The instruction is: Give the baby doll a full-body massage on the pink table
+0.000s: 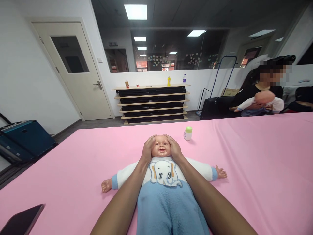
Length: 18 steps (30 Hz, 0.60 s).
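Observation:
A baby doll (160, 192) lies on its back on the pink-covered table (254, 156), its arms spread out to both sides. It wears a white and blue outfit with an elephant on the chest. My left hand (148, 148) cups one side of the doll's head (161, 146), fingertips on the forehead. Against the other side of the head my right hand (174, 147) rests in the same way, so the head is held between both palms. A small white jar with a green lid (188, 133) stands beyond my right hand, apart from it.
A dark phone (22, 220) lies at the table's near left corner. Beyond the far edge stand stacked boards (153, 104) with bottles on top. At right another person (262, 88) holds a second doll (265, 99). A teal suitcase (26, 138) is at left.

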Motion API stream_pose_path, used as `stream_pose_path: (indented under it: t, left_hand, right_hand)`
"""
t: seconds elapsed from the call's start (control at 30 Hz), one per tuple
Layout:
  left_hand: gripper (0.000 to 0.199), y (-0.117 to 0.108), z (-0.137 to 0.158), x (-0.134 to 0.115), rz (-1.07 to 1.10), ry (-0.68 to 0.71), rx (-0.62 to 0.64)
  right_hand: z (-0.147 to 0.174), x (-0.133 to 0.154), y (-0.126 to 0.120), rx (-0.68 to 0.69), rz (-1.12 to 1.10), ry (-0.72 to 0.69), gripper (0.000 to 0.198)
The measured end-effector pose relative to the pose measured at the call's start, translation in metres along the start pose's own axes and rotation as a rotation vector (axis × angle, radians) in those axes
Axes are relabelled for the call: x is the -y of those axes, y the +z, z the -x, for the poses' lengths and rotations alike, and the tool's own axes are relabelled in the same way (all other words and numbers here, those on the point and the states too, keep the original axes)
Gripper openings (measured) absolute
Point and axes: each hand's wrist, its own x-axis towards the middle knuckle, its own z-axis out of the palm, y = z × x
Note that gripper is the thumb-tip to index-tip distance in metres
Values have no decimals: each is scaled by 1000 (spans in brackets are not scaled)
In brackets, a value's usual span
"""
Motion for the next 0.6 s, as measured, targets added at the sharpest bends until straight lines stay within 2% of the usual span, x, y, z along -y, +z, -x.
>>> stream_pose_path:
  t: [0.23, 0.6]
  left_hand:
    - [57, -1, 6, -5, -92, -10, 45]
    - [50, 1, 1, -5, -29, -56, 12]
  right_hand:
    - [12, 17, 2, 89, -2, 65, 61]
    - [7, 9, 5, 36, -67, 92, 57]
